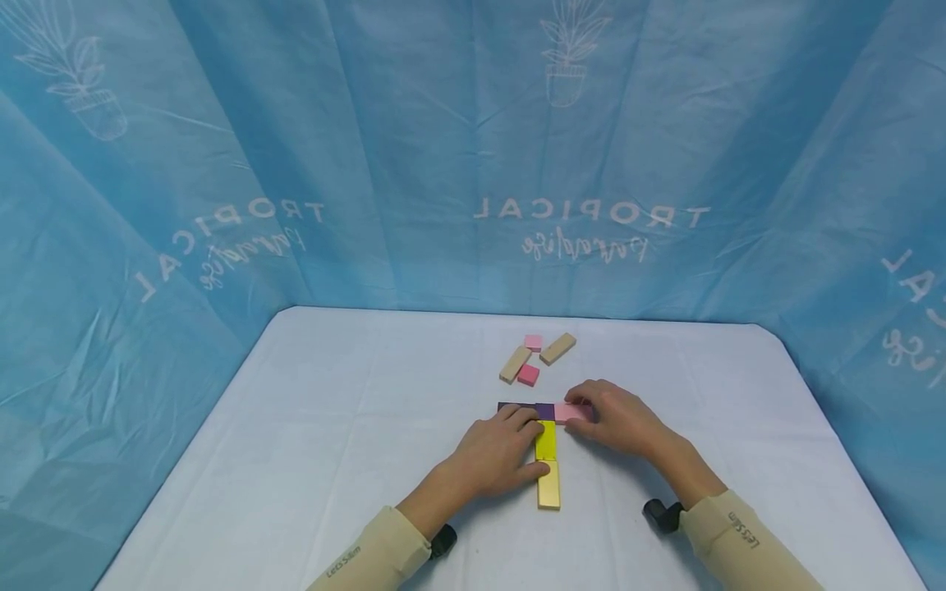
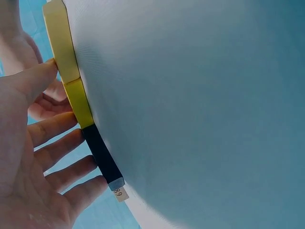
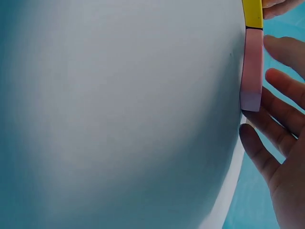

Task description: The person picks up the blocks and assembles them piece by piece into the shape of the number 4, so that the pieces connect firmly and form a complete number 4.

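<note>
A row of dark purple blocks (image 1: 545,411) meets a pink block (image 1: 573,413) at its right end. From the row, a bright yellow block (image 1: 545,442) and a pale yellow block (image 1: 548,486) run toward the near side. My left hand (image 1: 497,453) lies spread with relaxed fingers; in the left wrist view its thumb touches the pale yellow block (image 2: 63,43) and its fingertips touch the yellow (image 2: 80,102) and dark (image 2: 102,155) blocks. The right hand (image 1: 619,420) holds the pink block (image 3: 252,67) between thumb and fingers, some fingers bent behind its end.
Beyond the row lie two wooden blocks (image 1: 515,364) (image 1: 557,349), a light pink block (image 1: 533,342) and a darker pink block (image 1: 528,375). A white cloth (image 1: 355,410) covers the table. Blue printed curtains (image 1: 414,164) hang behind it and at both sides.
</note>
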The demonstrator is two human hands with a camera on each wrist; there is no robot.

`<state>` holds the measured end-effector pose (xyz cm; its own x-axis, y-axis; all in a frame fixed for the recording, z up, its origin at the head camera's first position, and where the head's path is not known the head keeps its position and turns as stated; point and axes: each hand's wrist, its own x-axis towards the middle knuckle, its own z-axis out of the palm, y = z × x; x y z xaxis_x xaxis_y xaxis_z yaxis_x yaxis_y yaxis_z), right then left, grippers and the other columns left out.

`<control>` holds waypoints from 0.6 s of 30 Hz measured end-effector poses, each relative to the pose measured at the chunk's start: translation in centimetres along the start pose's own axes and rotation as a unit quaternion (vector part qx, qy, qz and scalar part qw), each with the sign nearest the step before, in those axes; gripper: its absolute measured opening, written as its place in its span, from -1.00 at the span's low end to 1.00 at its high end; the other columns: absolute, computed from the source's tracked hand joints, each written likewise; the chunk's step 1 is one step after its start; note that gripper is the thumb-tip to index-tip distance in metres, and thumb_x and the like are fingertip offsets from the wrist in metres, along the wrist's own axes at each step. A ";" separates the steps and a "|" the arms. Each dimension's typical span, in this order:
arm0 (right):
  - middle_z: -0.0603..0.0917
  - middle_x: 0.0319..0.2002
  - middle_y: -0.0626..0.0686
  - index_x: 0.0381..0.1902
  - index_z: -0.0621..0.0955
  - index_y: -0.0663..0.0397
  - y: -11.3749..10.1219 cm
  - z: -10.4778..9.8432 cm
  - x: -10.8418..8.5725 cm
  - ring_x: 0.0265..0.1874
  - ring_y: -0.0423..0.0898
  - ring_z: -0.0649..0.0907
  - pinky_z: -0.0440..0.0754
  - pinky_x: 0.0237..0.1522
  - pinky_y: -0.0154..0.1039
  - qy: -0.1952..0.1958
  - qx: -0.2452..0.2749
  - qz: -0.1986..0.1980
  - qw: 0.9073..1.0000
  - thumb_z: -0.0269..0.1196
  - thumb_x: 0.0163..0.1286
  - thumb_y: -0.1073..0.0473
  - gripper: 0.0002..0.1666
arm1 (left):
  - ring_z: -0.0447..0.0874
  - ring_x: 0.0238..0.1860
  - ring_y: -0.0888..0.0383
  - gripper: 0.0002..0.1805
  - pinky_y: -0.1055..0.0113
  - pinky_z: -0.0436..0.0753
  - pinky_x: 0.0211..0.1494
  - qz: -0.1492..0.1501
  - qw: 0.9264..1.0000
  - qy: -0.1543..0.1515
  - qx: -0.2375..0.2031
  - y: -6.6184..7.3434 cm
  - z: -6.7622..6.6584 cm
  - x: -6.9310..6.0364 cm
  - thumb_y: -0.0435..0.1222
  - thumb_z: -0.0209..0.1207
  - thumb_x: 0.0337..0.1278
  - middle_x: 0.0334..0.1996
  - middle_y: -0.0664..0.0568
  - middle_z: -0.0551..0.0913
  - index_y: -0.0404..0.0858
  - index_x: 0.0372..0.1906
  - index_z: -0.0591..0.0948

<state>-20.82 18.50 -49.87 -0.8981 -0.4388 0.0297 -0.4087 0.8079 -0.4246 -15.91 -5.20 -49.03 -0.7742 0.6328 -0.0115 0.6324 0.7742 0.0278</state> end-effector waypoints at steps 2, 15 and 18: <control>0.61 -0.15 -0.16 0.01 0.63 -0.12 0.0 -0.2 0.1 -0.20 -0.19 0.53 0.57 -0.05 -0.16 0.000 0.005 0.005 1.000 0.40 0.16 -0.13 -0.52 | 0.24 0.28 0.15 -0.29 0.19 0.61 -0.04 0.000 1.000 0.001 -0.001 0.0 0.1 0.0 0.31 0.01 0.15 0.28 0.14 0.37 -0.04 0.26 0.48; 0.61 -0.07 -0.02 0.02 0.63 -0.03 0.6 -2.8 2.6 -0.06 -0.04 0.55 0.55 0.02 0.01 0.039 -0.013 -0.002 0.999 0.33 0.27 0.02 -0.63 | 0.24 0.29 0.14 -0.29 0.18 0.61 -0.03 -0.003 1.000 -0.007 0.002 0.0 -0.2 0.2 0.31 0.02 0.14 0.28 0.13 0.37 -0.04 0.25 0.49; 0.60 -0.05 0.00 0.01 0.64 -0.01 0.8 -2.8 3.3 -0.03 -0.03 0.54 0.54 0.03 0.02 0.031 -0.020 0.000 0.999 0.32 0.28 0.03 -0.64 | 0.24 0.28 0.15 -0.30 0.18 0.61 -0.03 -0.001 1.000 -0.008 -0.005 0.0 0.1 0.3 0.31 0.02 0.14 0.28 0.14 0.37 -0.03 0.25 0.49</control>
<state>-24.54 18.86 -47.56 -0.9060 -0.4143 0.0866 -0.4137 0.8236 -0.3880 -16.11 -5.04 -49.09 -0.7752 0.6312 -0.0277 0.6301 0.7756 0.0385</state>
